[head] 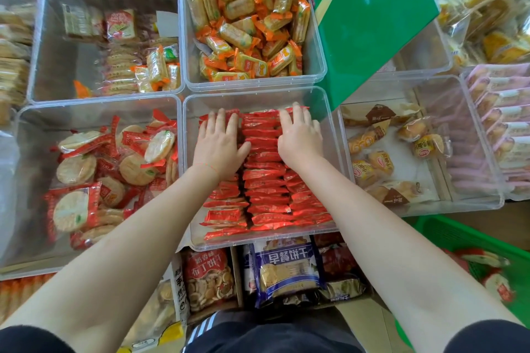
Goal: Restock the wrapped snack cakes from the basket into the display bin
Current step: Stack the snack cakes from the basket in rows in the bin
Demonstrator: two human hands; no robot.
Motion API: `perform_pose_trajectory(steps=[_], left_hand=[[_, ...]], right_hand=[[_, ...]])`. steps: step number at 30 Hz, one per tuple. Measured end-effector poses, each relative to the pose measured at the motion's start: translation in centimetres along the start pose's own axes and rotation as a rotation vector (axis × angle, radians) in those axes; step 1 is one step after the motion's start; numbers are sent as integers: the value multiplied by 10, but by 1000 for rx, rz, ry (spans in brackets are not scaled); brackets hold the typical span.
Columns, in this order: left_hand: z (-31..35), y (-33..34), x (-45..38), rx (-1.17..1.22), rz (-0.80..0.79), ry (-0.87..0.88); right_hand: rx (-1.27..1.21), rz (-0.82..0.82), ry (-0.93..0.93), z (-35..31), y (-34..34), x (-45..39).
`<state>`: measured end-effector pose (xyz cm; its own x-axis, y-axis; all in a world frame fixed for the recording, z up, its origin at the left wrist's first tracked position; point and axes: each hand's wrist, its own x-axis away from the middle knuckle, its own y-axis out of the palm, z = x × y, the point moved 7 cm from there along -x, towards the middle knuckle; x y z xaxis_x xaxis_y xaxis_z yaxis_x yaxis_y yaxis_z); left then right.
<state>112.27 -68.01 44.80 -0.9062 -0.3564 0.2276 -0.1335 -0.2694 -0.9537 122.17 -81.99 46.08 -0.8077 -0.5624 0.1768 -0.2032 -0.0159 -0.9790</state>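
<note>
Pressing flat with fingers straight, the left hand [219, 146] and right hand [299, 139] held nothing atop the red snack cakes [263, 180] in the display bin [258, 94]; light, crushable, slippery wrappers seemed best pinched by their ends.

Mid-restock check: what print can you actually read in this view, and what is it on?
"早餐饼干": blue biscuit bag below the display bin, seen upside down.
Red biscuit bag: large characters, inverted, not surely legible.
Green sign: yellow characters, too blurred.
Red snack packets under both hands: print too small.
Other bins' wrappers: too small or blurred.
</note>
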Motion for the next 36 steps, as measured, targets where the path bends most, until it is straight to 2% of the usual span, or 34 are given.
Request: perform_pose_trajectory(steps=[3,7,10,11,14,15,17,20,24,26,29,32,36], left_hand=[[-9,18,9,-26,-116,-48],[-11,25,6,-50,-224,-48],[-11,18,-1,-29,-318,-80],[-8,10,-2,-12,-267,-79],[15,-26,10,52,100,-10],[29,-35,17,92,180,27],[66,-46,29,163,228,95],[143,-56,41,201,219,237],[262,-47,64,255,173,449],[324,-24,78,247,93,556],[409,32,101,180,-112,679],[479,97,126,63,-318,778],[534,177,147,-154,-475,838]], right_hand=[[-63,-70,-90,-5,13,9],[-6,-205,-37,6,29,6],[-8,-207,-34,3,18,1],[-46,-161,-42,1,10,3],[-218,81,-64,4,-22,27],[-266,159,-55,9,-32,40],[-360,286,-13,27,-46,69],[-476,423,126,72,-57,117],[-565,550,436,163,-50,186],[-593,579,584,217,-39,224],[-595,599,812,297,-14,284],[-597,515,1043,370,28,341],[-631,231,1225,448,99,392]])
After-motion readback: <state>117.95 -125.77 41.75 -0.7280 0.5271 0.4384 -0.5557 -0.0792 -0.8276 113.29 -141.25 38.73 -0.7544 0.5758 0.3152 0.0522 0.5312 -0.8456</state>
